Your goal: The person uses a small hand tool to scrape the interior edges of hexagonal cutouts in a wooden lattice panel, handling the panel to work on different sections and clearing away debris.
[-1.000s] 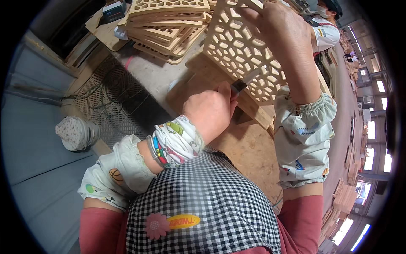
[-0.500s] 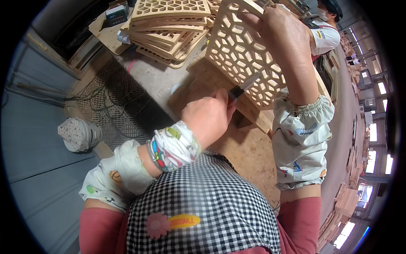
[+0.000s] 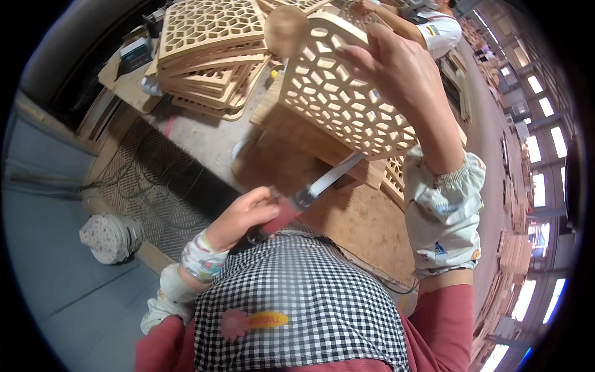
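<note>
My right hand [image 3: 396, 68] grips the upper right edge of a pale wooden lattice panel [image 3: 334, 84], thumb on the near face and fingers partly hidden behind. The panel leans upright, its lower edge on a wooden block [image 3: 304, 133]. Low in front of my apron, my left hand [image 3: 238, 217] is closed around the handle of what looks like a file [image 3: 334, 175]. Its handle is red and black, its long flat blade grey. The blade points up and right, its tip at the panel's lower edge; whether they touch I cannot tell.
Stacked lattice panels [image 3: 214, 37] sit at the back left, beside a small dark box [image 3: 135, 56]. A blurred round wooden piece [image 3: 286, 31] adjoins the held panel. A lidded bucket [image 3: 111, 239] stands at left near floor cables. Another person [image 3: 434, 31] works at the far right.
My left hand has drawn down and left, bringing the file's blade away from the panel's holes. More of the red handle shows. My right hand keeps hold of the panel; the whole view has shifted.
</note>
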`<state>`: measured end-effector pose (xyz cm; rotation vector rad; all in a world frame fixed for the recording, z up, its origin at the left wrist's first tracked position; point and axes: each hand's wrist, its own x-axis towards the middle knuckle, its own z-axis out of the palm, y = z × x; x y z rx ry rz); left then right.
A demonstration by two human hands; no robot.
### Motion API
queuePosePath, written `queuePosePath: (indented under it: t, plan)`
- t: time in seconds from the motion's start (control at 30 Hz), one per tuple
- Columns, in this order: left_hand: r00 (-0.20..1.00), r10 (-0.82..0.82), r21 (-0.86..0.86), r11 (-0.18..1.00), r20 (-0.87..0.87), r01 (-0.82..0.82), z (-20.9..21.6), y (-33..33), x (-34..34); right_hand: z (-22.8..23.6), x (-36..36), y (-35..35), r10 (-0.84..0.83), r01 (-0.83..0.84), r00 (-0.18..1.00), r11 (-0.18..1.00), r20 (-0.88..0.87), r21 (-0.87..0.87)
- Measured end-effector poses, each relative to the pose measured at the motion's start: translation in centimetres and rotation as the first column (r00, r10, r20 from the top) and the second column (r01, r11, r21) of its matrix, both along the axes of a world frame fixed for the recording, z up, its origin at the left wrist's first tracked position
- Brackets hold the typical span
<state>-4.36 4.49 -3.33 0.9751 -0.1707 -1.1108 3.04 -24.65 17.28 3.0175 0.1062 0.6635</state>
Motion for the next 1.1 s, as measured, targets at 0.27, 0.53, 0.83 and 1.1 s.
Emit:
queuePosePath:
  t: [0.27, 0.53, 0.83, 1.1]
  plan:
    - [0.842, -0.467, -0.028, 0.87, 0.272, 0.492, -2.7, 5.6, 1.7, 0.3, -5.4, -3.5, -0.071, 0.072, 0.994, 0.997, -0.086, 0.006]
    - [0.733, -0.68, -0.085, 0.732, -0.025, 0.676, -9.4, 5.2, 4.8, -1.5, -3.9, -4.9, 0.062, -0.059, 0.996, 0.996, 0.057, -0.065]
    - [0.917, -0.224, -0.159, 0.971, -0.33, 0.18, -11.3, 8.2, 1.2, -0.3, -4.7, -5.3, 0.011, -0.007, 0.998, 0.997, 0.059, -0.072]
    - [0.943, 0.323, -0.471, 0.823, -0.075, -0.319, 0.1, 6.5, 6.8, 0.4, -4.0, -6.1, -0.061, 0.061, 0.998, 0.998, -0.008, -0.02]
